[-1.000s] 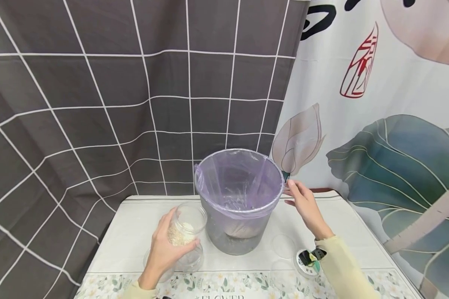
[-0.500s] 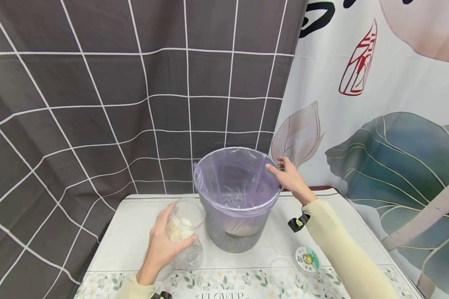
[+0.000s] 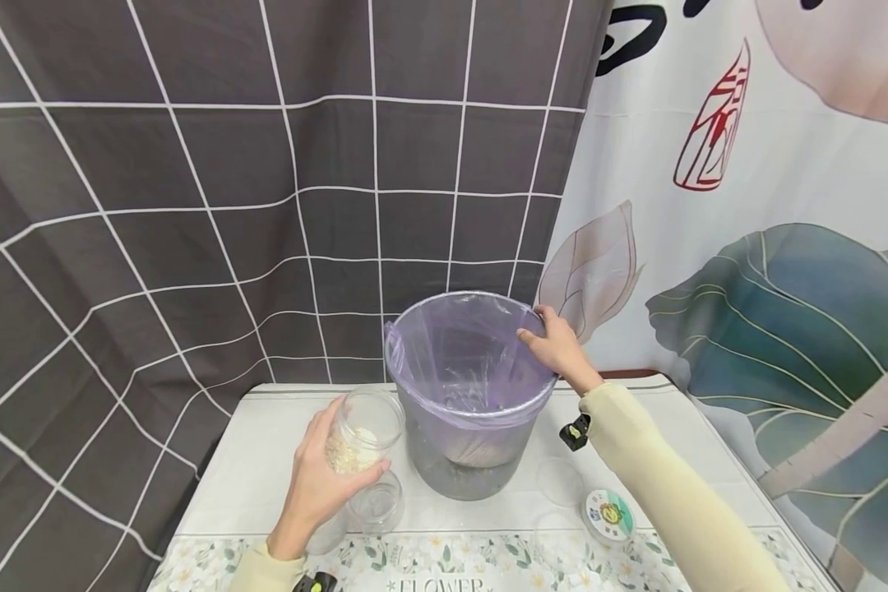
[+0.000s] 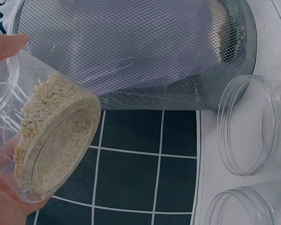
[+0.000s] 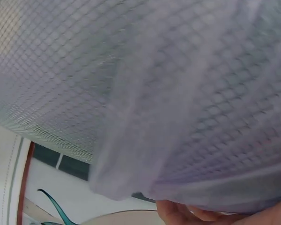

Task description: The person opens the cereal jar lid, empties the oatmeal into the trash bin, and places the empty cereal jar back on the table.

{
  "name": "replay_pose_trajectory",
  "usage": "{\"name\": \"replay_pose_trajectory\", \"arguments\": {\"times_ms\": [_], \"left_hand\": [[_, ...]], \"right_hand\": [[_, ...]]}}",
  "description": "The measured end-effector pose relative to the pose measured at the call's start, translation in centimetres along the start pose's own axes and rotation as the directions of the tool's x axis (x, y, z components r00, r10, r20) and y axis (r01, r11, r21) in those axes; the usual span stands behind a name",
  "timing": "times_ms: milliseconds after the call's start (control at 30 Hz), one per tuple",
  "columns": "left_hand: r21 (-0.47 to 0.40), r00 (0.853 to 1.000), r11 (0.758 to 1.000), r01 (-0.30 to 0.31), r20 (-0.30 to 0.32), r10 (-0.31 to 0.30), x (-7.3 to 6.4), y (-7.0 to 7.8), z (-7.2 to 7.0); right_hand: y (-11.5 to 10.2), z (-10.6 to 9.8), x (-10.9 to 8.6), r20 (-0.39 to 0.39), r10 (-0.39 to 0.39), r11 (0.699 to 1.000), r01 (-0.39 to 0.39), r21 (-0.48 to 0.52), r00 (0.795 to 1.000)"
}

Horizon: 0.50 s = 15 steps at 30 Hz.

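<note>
My left hand grips a clear plastic jar partly filled with pale flakes, which look like oats. The jar is tilted, its mouth up and toward the wire-mesh trash bin, left of the bin and apart from its rim. A thin purple bag lines the bin and folds over its rim. With its thumb inside and fingers outside, my right hand holds the bin's right rim over the bag. In the right wrist view, the fingers show only at the bottom edge.
Two open clear jars, a nearer jar and a farther jar, stand below my left hand. Right of the bin lie a round lid with a green label and a clear disc. The table meets a dark checked curtain behind.
My right hand has moved from beside the bin's right rim up and left onto the rim, and now holds it. The left hand and its jar have barely shifted.
</note>
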<state>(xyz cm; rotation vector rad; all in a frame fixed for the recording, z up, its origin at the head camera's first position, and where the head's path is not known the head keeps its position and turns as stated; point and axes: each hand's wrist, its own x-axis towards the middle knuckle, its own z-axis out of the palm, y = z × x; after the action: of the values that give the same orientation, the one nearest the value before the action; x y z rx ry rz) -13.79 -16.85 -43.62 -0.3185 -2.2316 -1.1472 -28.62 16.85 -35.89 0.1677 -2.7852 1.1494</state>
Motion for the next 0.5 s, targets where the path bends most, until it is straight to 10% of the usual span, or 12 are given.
{"name": "replay_pose_trajectory", "arguments": {"times_ms": [500], "left_hand": [[0.022, 1.000, 1.000, -0.003, 0.022, 0.002, 0.57, 0.58, -0.31]], "right_hand": [[0.35, 0.42, -0.20, -0.036, 0.006, 0.999, -0.008, -0.045, 0.999]]}}
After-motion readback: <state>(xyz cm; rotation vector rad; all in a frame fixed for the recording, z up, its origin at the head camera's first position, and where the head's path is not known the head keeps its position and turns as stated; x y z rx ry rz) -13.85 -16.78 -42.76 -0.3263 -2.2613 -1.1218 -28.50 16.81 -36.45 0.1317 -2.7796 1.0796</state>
